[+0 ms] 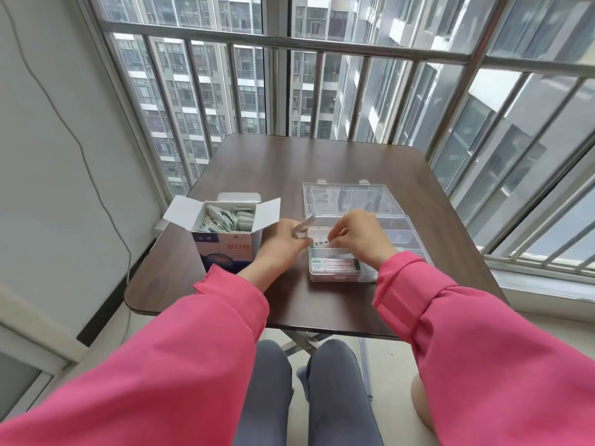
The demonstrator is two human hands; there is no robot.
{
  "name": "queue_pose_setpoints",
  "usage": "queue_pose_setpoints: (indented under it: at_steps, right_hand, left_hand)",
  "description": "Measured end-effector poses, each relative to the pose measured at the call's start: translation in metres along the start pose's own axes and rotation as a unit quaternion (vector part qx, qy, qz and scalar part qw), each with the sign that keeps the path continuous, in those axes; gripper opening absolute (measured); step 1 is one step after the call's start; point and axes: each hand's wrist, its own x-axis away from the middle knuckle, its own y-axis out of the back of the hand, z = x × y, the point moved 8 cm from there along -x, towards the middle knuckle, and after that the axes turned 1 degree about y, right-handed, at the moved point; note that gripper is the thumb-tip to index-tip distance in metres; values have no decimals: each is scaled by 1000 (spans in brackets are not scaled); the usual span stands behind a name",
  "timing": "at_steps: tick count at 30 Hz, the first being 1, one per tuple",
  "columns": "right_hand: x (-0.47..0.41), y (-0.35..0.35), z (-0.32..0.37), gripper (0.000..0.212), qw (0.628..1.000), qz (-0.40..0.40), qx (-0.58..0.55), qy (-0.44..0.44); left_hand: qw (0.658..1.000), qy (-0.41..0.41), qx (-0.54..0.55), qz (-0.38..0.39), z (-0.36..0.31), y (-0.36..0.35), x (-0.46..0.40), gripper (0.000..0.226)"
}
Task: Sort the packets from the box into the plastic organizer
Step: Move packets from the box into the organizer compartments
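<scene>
An open white-and-blue cardboard box (225,246) stands on the table's left, full of small white-green packets (225,220). To its right lies a clear plastic organizer (341,275) with its lid (347,197) folded back. The nearest compartment holds a stack of packets (335,263). My left hand (283,243) is at the organizer's left edge and holds a white packet (304,224) between its fingers. My right hand (357,236) hovers over the middle compartment and pinches a packet (322,243) with its fingertips. The left fingertips touch that packet's end too.
The brown table (322,162) stands in a corner beside tall windows with a metal railing (289,43). A cable (80,149) hangs along the left wall. My knees (306,381) sit under the table's front edge.
</scene>
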Motion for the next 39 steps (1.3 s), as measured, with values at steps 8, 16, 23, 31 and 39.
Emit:
queue_pose_setpoints:
  at_steps: [8,16,23,31,39]
  right_hand:
    - [-2,-5,1,19,993,-1,95,-63]
    - [-6,-6,-5,25,996,5,53,-65]
    - [-4,-5,-2,24,997,-3,58,-49]
    - [5,0,3,24,997,49,58,1]
    - [17,-12,14,46,986,158,47,5]
  left_hand:
    - [1000,-4,-31,-3,-2,1,-2,32]
    - [999,-7,-34,2,-6,2,1,31]
    - [1000,-4,-30,4,-11,4,4,31]
    - [1000,10,-22,10,-4,2,2,33]
    - [999,10,-42,3,-3,2,-1,32]
